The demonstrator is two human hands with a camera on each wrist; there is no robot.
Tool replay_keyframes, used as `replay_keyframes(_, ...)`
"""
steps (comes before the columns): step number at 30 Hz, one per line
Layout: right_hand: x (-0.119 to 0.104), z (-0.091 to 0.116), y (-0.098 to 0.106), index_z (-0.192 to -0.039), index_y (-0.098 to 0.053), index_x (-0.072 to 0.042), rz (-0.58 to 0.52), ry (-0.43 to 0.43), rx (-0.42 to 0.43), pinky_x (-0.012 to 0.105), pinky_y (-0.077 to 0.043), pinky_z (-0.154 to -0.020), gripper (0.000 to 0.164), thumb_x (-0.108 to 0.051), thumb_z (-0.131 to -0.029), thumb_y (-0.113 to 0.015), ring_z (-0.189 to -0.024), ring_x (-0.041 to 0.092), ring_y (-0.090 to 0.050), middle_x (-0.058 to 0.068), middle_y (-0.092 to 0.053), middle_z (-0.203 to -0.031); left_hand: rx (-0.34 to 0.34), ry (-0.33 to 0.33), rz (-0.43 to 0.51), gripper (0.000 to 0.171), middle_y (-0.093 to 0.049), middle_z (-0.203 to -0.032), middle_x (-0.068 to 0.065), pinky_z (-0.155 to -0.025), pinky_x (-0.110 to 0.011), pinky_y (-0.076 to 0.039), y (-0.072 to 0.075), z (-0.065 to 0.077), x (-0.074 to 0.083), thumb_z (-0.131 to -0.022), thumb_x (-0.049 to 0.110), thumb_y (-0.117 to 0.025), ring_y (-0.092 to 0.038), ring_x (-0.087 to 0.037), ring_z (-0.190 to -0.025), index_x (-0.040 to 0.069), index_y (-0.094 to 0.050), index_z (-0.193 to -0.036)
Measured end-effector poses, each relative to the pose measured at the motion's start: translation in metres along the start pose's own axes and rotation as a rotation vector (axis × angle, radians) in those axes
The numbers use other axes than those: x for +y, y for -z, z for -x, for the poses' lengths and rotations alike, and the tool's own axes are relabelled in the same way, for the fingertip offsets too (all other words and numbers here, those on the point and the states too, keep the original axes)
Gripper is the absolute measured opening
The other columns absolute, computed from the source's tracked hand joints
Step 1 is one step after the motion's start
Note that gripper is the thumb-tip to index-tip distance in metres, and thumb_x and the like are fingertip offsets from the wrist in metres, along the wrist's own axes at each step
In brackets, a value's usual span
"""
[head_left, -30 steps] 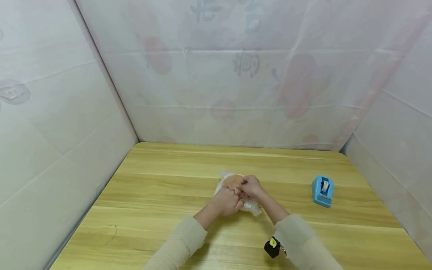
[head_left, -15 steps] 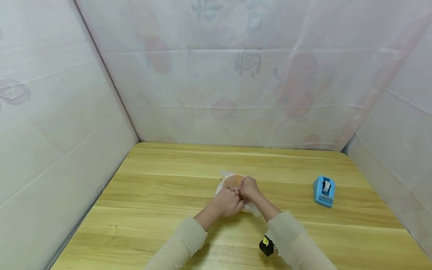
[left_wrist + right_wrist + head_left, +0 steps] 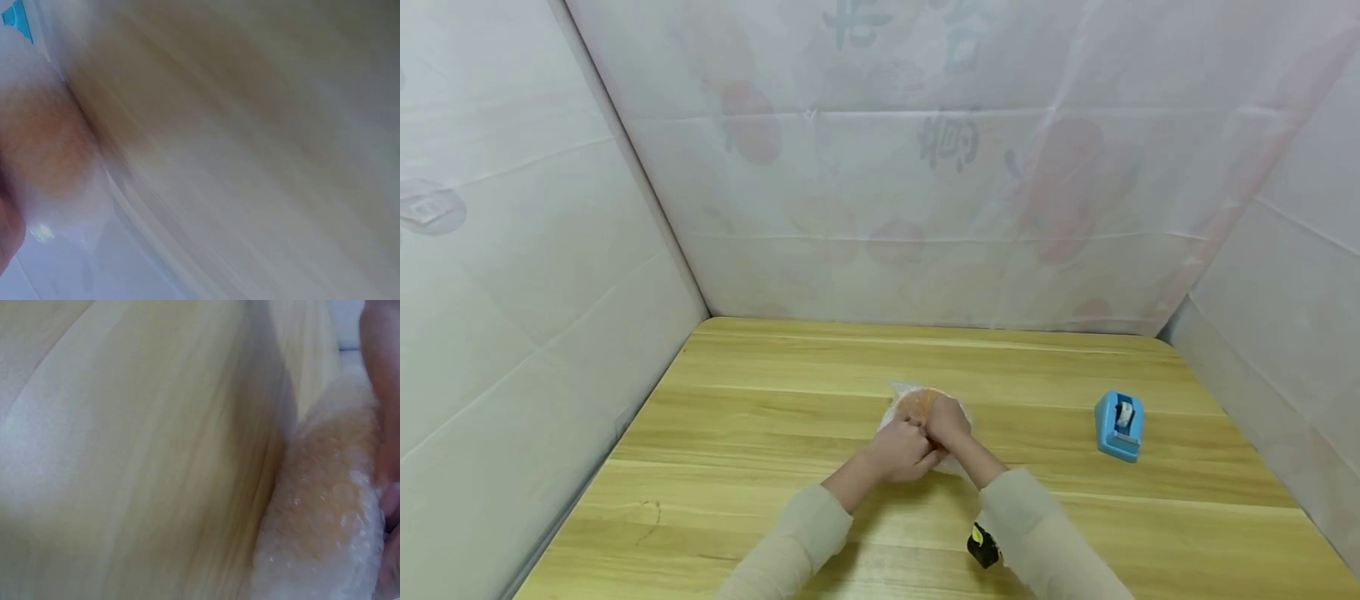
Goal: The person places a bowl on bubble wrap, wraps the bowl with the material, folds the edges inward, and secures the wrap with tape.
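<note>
A round orange-brown item in clear bubble wrap [image 3: 913, 406] lies mid-table in the head view. My left hand [image 3: 901, 450] grips its near left side, fingers bent over the top. My right hand [image 3: 949, 423] has curled fingers on the wrap, right against the left fingers, and covers the item's right part. In the right wrist view the bubble wrap [image 3: 319, 506] bulges beside a few fingers at the edge. The left wrist view has the wrapped item [image 3: 50, 140], blurred, with a fingertip below it. What the fingertips pinch is hidden.
A light blue tape dispenser [image 3: 1118, 425] with a white roll stands to the right on the wooden table [image 3: 760, 417]. A small black box with a yellow patch [image 3: 982, 546] sits beside the right sleeve. Pale printed cloth walls [image 3: 850, 208] enclose the table's back and sides.
My right hand has shifted left and curled over the wrap, closing up to the left hand. The right sleeve and the black box have moved left with it. The left hand stays nearly still.
</note>
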State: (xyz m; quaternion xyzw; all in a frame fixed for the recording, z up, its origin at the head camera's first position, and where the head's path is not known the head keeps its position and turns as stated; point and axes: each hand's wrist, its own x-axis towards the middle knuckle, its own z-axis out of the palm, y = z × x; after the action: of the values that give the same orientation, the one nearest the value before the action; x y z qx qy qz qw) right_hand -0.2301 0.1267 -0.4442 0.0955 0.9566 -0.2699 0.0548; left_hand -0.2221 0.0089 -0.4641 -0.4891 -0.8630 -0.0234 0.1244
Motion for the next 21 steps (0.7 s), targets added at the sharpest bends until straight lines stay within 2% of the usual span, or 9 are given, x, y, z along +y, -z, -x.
replay_keyframes(5, 0.0010, 0.0013, -0.0055, -0.053, -0.037, -0.013, 0.032, 0.027, 0.016, 0.019, -0.027, -0.037, 0.038, 0.001, -0.087, -0.048, -0.042, 0.010, -0.033, 0.000, -0.036, -0.049, 0.065, -0.037, 0.143, 0.043, -0.051, -0.053, 0.004, -0.063, -0.022, -0.045, 0.0016, 0.0030, -0.0061, -0.093, 0.018, -0.044, -0.045, -0.006, -0.049, 0.016, -0.045, -0.050)
replay_keyframes(7, 0.0008, 0.0018, -0.0061, -0.052, -0.038, -0.013, 0.033, 0.025, 0.022, 0.019, -0.028, -0.036, 0.039, 0.000, -0.088, -0.047, -0.041, 0.010, -0.035, 0.000, -0.037, -0.048, 0.088, -0.049, 0.127, 0.041, -0.052, -0.056, 0.003, -0.068, -0.023, -0.047, 0.0012, 0.0034, -0.0076, -0.091, 0.016, -0.045, -0.044, -0.007, -0.049, 0.015, -0.046, -0.050)
replay_keyframes(9, 0.0000, 0.0021, -0.0063, -0.052, -0.038, -0.013, 0.022, 0.020, 0.022, 0.019, -0.029, -0.036, 0.039, -0.002, -0.088, -0.046, -0.042, 0.011, -0.037, 0.000, -0.038, -0.049, 0.101, -0.055, 0.076, 0.042, -0.051, -0.052, 0.004, -0.078, -0.024, -0.049, 0.0013, 0.0034, -0.0079, -0.090, 0.017, -0.046, -0.043, -0.007, -0.047, 0.015, -0.043, -0.048)
replay_keyframes(12, 0.0000, 0.0025, -0.0063, -0.052, -0.035, -0.014, 0.022, 0.050, 0.037, 0.021, -0.029, -0.038, 0.037, -0.001, -0.085, -0.047, -0.045, 0.012, -0.035, 0.000, -0.036, -0.052, 0.076, -0.032, 0.008, 0.046, -0.038, -0.043, 0.006, -0.088, -0.025, -0.047, 0.0032, 0.0024, -0.0071, -0.090, 0.020, -0.046, -0.034, -0.008, -0.040, 0.016, -0.034, -0.047)
replay_keyframes(16, 0.0034, 0.0034, -0.0079, -0.054, -0.032, -0.014, 0.059, 0.140, 0.075, 0.020, -0.026, -0.042, 0.037, 0.003, -0.083, -0.046, -0.047, 0.011, -0.031, 0.000, -0.032, -0.054, 0.023, 0.018, -0.026, 0.046, -0.029, -0.042, 0.007, -0.076, -0.022, -0.047, 0.0072, -0.0001, -0.0053, -0.090, 0.024, -0.046, -0.034, -0.009, -0.042, 0.018, -0.030, -0.047)
replay_keyframes(19, 0.0072, 0.0042, -0.0092, -0.055, -0.032, -0.013, 0.079, 0.217, 0.116, 0.019, -0.025, -0.043, 0.037, 0.006, -0.082, -0.047, -0.048, 0.010, -0.030, -0.001, -0.032, -0.055, 0.005, 0.028, -0.058, 0.046, -0.031, -0.042, 0.007, -0.071, -0.021, -0.046, 0.0087, -0.0022, -0.0040, -0.089, 0.027, -0.046, -0.040, -0.008, -0.045, 0.018, -0.030, -0.047)
replay_keyframes(21, 0.0096, 0.0056, -0.0092, -0.055, -0.032, -0.012, 0.094, 0.271, 0.138, 0.019, -0.024, -0.044, 0.037, 0.008, -0.081, -0.048, -0.048, 0.010, -0.029, -0.001, -0.031, -0.056, -0.004, 0.025, -0.072, 0.047, -0.029, -0.042, 0.008, -0.072, -0.021, -0.047, 0.0085, -0.0034, -0.0031, -0.090, 0.027, -0.045, -0.038, -0.008, -0.044, 0.018, -0.030, -0.047)
